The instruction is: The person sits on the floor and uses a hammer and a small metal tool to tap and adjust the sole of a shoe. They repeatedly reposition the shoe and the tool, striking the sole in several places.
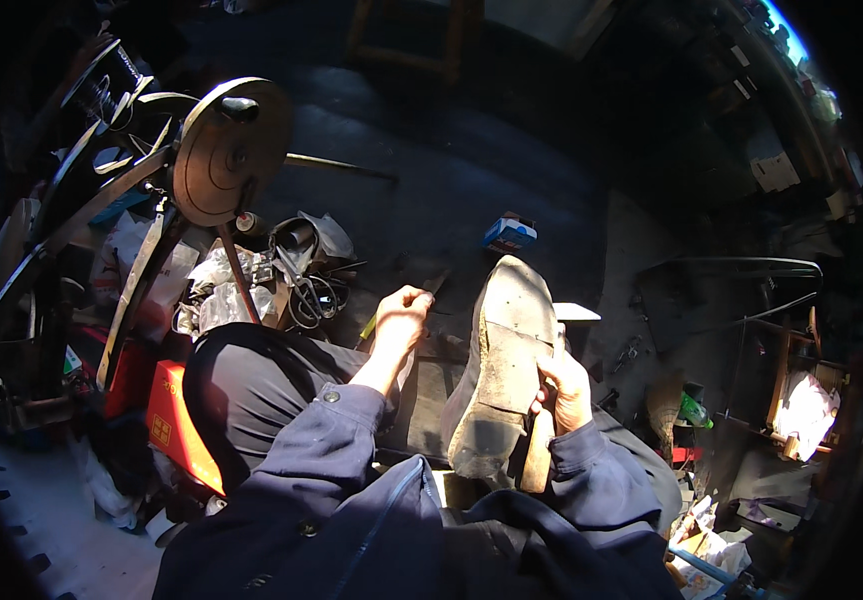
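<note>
A worn shoe (514, 350) stands on end in front of my lap, its scuffed, pale sole facing up. My right hand (566, 385) is at the sole's right edge, fingers wrapped round a hammer (538, 458). The hammer's wooden handle points down toward me, and its pale head shows beyond my fingers. Left of the shoe and apart from it, my left hand (403, 318) is closed with its fingertips pinched together. Whatever they hold, if anything, is too small to make out. A yellow strip shows just behind that wrist.
A small blue box (509, 233) lies on the floor past the shoe. At left stands a metal-framed machine with a round disc (231, 150), beside scissors (309, 300) and plastic bags. A red box (183, 425) touches my left leg. Right are a green bottle (694, 410) and a wooden frame (783, 385).
</note>
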`<state>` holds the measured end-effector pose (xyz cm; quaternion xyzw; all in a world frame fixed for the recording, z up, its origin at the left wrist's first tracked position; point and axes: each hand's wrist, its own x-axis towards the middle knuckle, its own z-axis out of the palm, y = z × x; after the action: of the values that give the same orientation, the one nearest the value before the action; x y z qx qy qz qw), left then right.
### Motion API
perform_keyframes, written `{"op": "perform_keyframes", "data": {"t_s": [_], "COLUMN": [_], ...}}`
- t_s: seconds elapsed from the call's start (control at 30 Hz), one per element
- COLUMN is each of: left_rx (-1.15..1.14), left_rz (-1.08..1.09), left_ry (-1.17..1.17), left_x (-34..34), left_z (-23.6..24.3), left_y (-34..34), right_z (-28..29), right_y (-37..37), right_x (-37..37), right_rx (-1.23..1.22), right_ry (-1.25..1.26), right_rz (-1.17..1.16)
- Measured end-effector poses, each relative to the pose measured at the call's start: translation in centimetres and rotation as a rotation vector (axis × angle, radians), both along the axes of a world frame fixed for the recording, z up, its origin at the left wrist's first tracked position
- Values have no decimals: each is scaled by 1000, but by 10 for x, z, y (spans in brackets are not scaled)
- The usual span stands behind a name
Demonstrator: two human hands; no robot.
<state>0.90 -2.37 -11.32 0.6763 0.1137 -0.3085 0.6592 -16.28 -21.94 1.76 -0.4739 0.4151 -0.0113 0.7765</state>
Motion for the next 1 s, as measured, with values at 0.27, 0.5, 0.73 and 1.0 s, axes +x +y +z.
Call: {"op": "perform_keyframes", "data": {"t_s": [0.27,0.5,0.73,1.0], "left_rx": [824,761,803,925], "left_rz": [-80,31,-2,-107], "left_ry": [-106,-478,-463,-538], "left_x": [30,92,122,130], "left_z": [-114,-145,-165,-181], "left_y": [22,3,-7,-7], "right_z": [16,31,36,39], "right_y": [8,12,9,3], "right_x": [0,8,17,18], "right_rx": [15,24,10,33], "right_ry": [9,53,136,161], "right_rz": [26,26,56,78]}}
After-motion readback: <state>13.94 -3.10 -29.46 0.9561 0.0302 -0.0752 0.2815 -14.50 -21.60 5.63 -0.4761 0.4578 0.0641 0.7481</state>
